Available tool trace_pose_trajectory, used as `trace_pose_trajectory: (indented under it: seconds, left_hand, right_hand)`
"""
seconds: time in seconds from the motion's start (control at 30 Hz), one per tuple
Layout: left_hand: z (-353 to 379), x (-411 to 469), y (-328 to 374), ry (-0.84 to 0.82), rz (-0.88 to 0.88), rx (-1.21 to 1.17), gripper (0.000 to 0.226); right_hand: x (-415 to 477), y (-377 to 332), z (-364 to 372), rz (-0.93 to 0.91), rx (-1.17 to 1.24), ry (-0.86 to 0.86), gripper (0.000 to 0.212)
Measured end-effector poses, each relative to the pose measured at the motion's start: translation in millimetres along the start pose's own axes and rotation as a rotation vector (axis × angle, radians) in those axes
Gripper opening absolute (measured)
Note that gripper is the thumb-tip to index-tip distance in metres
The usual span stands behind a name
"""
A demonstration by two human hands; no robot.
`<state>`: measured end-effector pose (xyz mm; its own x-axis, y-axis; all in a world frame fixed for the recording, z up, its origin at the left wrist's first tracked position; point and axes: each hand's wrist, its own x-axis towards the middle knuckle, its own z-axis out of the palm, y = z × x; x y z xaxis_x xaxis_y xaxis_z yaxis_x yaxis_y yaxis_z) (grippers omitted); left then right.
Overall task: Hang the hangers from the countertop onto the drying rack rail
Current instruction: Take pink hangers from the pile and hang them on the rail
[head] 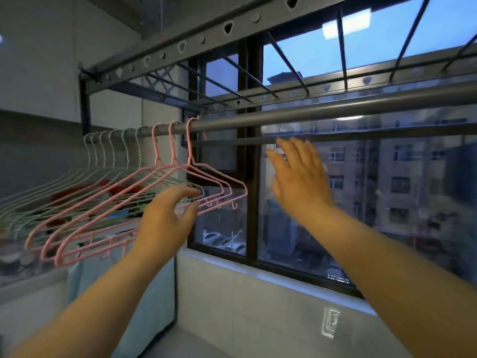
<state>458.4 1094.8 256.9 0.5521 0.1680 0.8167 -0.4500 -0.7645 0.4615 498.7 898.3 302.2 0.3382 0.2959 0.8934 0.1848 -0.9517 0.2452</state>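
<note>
Three pink wire hangers (144, 210) hang by their hooks on the round grey metal rail (296, 113) near its left end. Left of them we count about six pale green wire hangers (77, 177); blur makes that count uncertain. The left hand (167, 215) is loosely curved with thumb and fingers apart at the hangers' right shoulders. We cannot tell whether it touches wire. The right hand (302, 177) is spread wide and empty just below the rail, before the dark-framed window (251, 202). Perforated grey bars (180, 45) run overhead. Red items (77, 192) on the countertop (28, 280) are blurred.
</note>
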Motion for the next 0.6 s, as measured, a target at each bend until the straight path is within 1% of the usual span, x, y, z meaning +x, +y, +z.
trace_pose_trajectory:
  seconds: [0.1, 0.23, 0.3, 0.33, 0.4, 0.6]
  left_hand:
    - [16.5, -17.3, 8.7, -0.118, -0.031, -0.067, 0.022]
    - [39.5, -41.7, 31.4, -0.308, -0.049, -0.196, 0.017]
    - [52.4, -54.4, 51.5, -0.402, -0.027, -0.256, 0.025]
    - [60.0, -61.1, 64.6, -0.436, -0.012, -0.285, 0.031]
    - [76.1, -76.8, 98.6, -0.502, 0.019, -0.339, 0.035]
    - [141.9, -149.1, 208.8, -0.742, 0.004, -0.580, 0.042]
  right_hand:
    - [-23.0, 18.9, -11.4, 0.103, 0.119, -0.188, 0.054]
    - [-58.8, 55.2, -34.3, 0.251, 0.162, -0.365, 0.046]
    - [-82.0, 79.9, -50.4, 0.357, 0.240, -0.478, 0.040]
    - [-95.2, 93.3, -61.2, 0.426, 0.282, -0.531, 0.037]
    - [-123.4, 123.2, -85.6, 0.528, 0.308, -0.613, 0.031]
    - [-225.1, 218.7, -172.0, 0.730, 0.212, -0.758, 0.025]
